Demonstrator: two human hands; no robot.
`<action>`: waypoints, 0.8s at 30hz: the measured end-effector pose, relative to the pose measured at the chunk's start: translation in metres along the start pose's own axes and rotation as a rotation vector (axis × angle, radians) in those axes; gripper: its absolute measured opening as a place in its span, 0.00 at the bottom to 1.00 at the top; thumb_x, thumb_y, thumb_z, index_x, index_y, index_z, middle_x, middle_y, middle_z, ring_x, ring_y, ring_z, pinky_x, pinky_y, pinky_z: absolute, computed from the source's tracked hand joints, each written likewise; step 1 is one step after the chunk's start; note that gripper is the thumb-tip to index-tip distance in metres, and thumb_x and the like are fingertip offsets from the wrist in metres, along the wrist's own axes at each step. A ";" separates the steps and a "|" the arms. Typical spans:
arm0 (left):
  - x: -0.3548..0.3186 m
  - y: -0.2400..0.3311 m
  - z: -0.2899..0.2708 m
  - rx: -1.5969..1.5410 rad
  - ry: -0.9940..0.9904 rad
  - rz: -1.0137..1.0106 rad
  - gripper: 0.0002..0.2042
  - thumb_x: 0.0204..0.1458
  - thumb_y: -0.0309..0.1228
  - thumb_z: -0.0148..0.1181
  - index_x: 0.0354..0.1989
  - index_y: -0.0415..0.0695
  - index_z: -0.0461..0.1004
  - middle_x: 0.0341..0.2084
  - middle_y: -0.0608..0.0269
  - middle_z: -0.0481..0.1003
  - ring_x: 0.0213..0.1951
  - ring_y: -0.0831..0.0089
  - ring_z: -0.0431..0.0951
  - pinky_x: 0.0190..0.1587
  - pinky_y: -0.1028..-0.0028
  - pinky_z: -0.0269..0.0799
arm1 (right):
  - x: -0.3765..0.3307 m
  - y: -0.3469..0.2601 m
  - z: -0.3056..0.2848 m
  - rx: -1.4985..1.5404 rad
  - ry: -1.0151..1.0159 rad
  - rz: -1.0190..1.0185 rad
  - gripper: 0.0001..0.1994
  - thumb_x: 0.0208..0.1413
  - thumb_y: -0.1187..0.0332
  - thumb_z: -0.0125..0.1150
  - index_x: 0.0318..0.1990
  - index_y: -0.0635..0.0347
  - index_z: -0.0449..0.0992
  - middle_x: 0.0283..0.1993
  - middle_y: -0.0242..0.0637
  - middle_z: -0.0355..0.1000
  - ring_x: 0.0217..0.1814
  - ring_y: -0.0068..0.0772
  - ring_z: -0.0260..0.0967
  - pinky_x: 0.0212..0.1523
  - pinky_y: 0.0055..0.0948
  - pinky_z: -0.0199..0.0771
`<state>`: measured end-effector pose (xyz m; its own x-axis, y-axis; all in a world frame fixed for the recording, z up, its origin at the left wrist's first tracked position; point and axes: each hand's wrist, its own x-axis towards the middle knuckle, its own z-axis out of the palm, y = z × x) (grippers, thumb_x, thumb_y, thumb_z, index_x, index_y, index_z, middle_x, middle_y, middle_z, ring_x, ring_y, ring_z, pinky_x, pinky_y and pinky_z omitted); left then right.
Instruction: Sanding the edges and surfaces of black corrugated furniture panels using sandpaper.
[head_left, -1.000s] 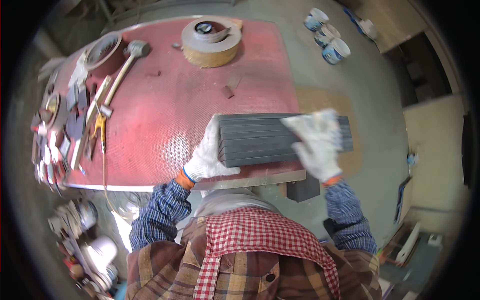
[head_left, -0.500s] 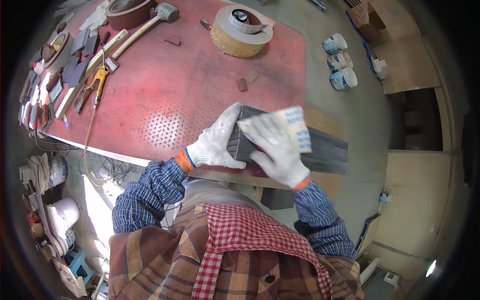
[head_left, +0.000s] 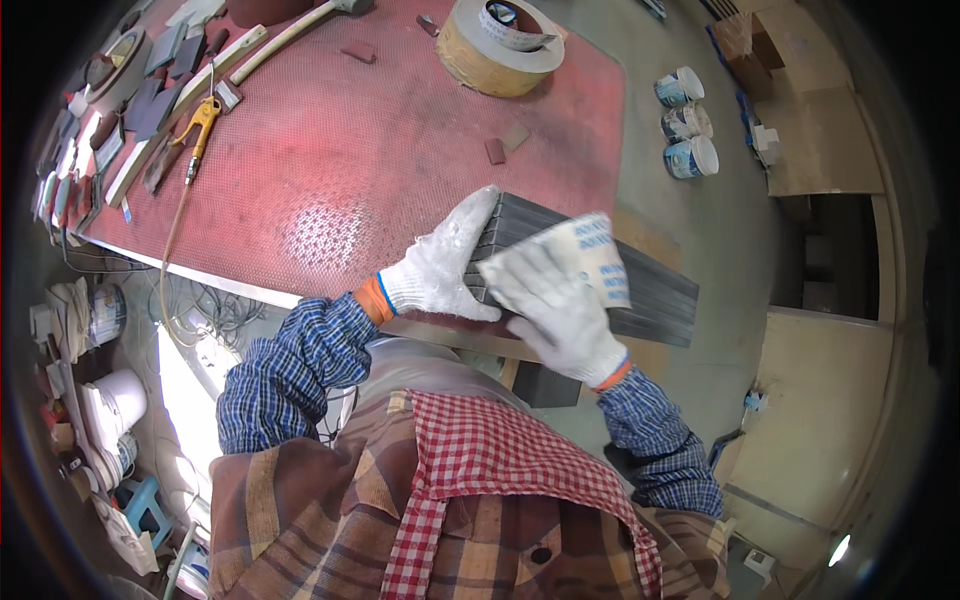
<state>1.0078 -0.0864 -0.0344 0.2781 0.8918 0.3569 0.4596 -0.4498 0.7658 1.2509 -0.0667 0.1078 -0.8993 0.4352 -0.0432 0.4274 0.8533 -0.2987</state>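
A block of dark grey bars, set side by side, reaches from the table's near edge out to the right. At its left end my left hand, in a white knit glove, clamps the bars between thumb and fingers. My right hand, gloved alike, lies over the bars and presses a sheet of sandpaper onto their top face. The sheet's pale back with blue print shows past the fingers. Its grit side is hidden, and the right fingertips are slightly blurred.
The red perforated table carries a large abrasive roll, small abrasive scraps, a mallet and a yellow air gun with its hose. Tools and pads crowd the left side. Several buckets stand on the floor at right.
The whole view has shifted a little. My right hand and the sandpaper have slid slightly toward me over the bars. The left hand keeps its hold on their end.
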 end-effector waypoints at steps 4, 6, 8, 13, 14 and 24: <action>-0.002 0.004 -0.001 -0.130 -0.001 -0.074 0.76 0.34 0.55 0.87 0.85 0.31 0.39 0.82 0.28 0.48 0.82 0.35 0.53 0.82 0.53 0.56 | -0.068 0.013 -0.044 -0.169 0.032 0.144 0.34 0.50 0.71 0.72 0.68 0.67 0.77 0.71 0.55 0.75 0.79 0.67 0.66 0.82 0.65 0.55; -0.003 0.005 -0.001 -0.134 -0.002 -0.082 0.75 0.34 0.55 0.87 0.85 0.32 0.39 0.81 0.28 0.48 0.82 0.35 0.53 0.82 0.53 0.57 | -0.066 0.011 -0.040 -0.131 0.059 0.118 0.35 0.50 0.70 0.72 0.69 0.69 0.76 0.71 0.56 0.74 0.79 0.67 0.65 0.82 0.63 0.55; -0.002 0.004 0.000 -0.134 0.007 -0.070 0.77 0.33 0.55 0.88 0.85 0.33 0.39 0.81 0.26 0.48 0.82 0.34 0.51 0.82 0.52 0.56 | -0.039 0.008 -0.020 -0.040 0.044 0.073 0.37 0.49 0.70 0.73 0.71 0.68 0.75 0.73 0.55 0.72 0.80 0.65 0.65 0.84 0.61 0.55; 0.001 0.001 0.000 -0.056 -0.032 -0.061 0.76 0.33 0.56 0.88 0.85 0.33 0.40 0.81 0.27 0.48 0.82 0.34 0.51 0.83 0.52 0.55 | 0.020 0.005 0.008 0.051 0.100 -0.082 0.34 0.56 0.69 0.74 0.72 0.58 0.76 0.74 0.46 0.73 0.80 0.55 0.66 0.82 0.57 0.60; 0.001 0.002 -0.001 -0.092 -0.043 -0.084 0.76 0.33 0.56 0.88 0.85 0.32 0.40 0.81 0.27 0.48 0.82 0.34 0.51 0.83 0.52 0.54 | 0.014 0.008 -0.001 0.043 0.069 -0.089 0.34 0.55 0.69 0.75 0.72 0.57 0.76 0.74 0.46 0.74 0.80 0.54 0.67 0.82 0.56 0.61; 0.000 0.007 -0.004 -0.139 0.009 -0.070 0.78 0.32 0.51 0.89 0.85 0.32 0.37 0.82 0.29 0.47 0.83 0.36 0.50 0.83 0.53 0.54 | 0.004 0.021 -0.022 -0.097 -0.068 -0.067 0.32 0.53 0.68 0.73 0.68 0.60 0.78 0.71 0.45 0.74 0.77 0.53 0.67 0.81 0.56 0.59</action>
<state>1.0071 -0.0893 -0.0270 0.2419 0.9213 0.3046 0.3557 -0.3762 0.8555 1.2586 -0.0412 0.1222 -0.9291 0.3584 -0.0917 0.3698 0.9052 -0.2092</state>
